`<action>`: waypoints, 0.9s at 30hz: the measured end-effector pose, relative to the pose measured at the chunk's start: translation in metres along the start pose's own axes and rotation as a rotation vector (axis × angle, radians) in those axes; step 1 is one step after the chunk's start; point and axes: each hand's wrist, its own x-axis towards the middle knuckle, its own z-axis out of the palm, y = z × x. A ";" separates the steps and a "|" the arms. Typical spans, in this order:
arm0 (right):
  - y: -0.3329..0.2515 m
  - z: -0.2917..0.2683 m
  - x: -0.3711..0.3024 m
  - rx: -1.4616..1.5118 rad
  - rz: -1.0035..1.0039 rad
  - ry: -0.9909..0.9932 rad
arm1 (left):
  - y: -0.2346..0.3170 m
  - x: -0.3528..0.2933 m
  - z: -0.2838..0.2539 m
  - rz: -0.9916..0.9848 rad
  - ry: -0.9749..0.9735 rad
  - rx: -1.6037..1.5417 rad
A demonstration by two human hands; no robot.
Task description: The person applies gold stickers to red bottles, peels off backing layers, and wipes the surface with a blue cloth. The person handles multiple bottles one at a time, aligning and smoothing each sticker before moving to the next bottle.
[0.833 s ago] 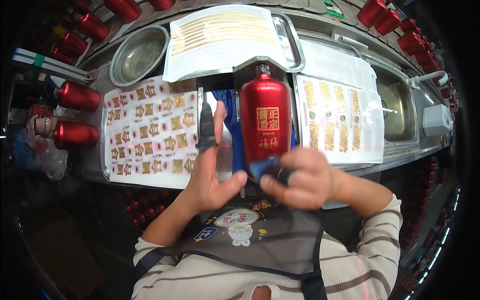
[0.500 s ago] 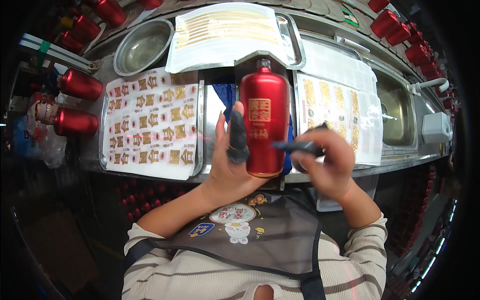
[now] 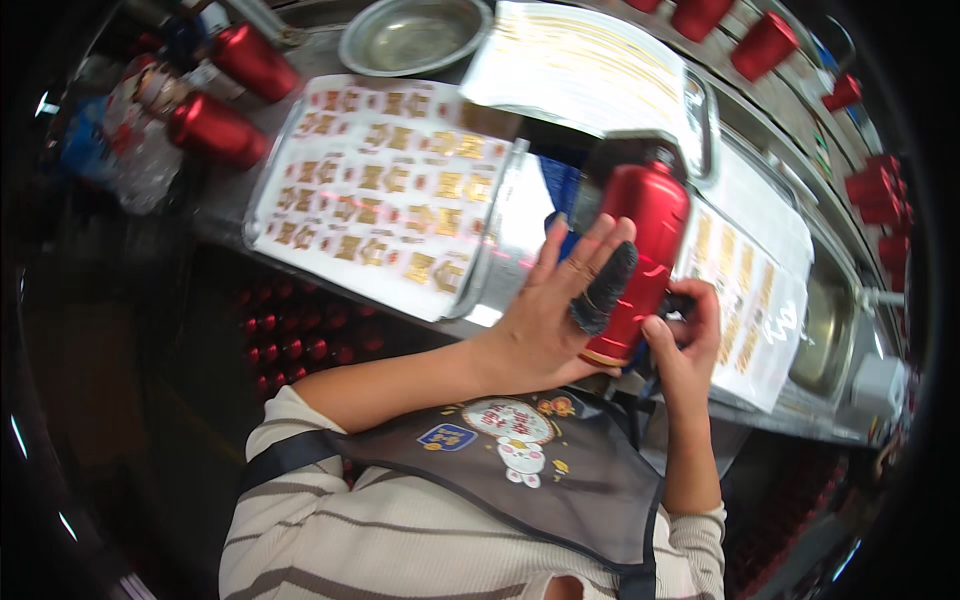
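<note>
- Lower middle: dark apron (image 3: 590,505) with cartoon print.
- Left hand (image 3: 535,325), centre: fingers stretched out, slightly spread, laid against the bottle's lower left side; black finger cover (image 3: 606,290) on one finger.
- Right hand (image 3: 690,340), right of centre: fingers curled, thumb at bottle's lower right side; can't tell what it pinches.
- Red bottle (image 3: 650,225), right of centre: glossy metallic red, pale highlights, rounded shoulders, short neck, gold band round base; leans toward upper right.
- Left: metal tray (image 3: 501,215), white sheet (image 3: 375,190) with gold motifs, on counter (image 3: 215,205).
- Right: gold-patterned sheet (image 3: 735,300), sink (image 3: 828,330) beyond.
- Top: metal basin (image 3: 415,38), gold-striped sheet (image 3: 580,65).
</note>
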 end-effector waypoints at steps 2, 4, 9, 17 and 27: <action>-0.002 -0.002 -0.002 -0.073 -0.033 0.016 | -0.009 -0.007 0.007 0.015 0.083 -0.089; 0.001 -0.001 -0.003 -0.107 -0.069 0.033 | -0.013 -0.009 0.006 0.015 0.041 -0.066; -0.012 -0.004 0.001 -0.041 -0.033 -0.029 | -0.013 -0.004 -0.024 -0.012 -0.148 0.000; -0.011 -0.026 0.017 0.045 0.050 0.106 | -0.101 -0.024 -0.146 -0.789 0.437 -0.114; -0.016 -0.029 0.020 -0.003 0.132 0.123 | -0.277 -0.030 -0.264 -0.800 0.328 0.457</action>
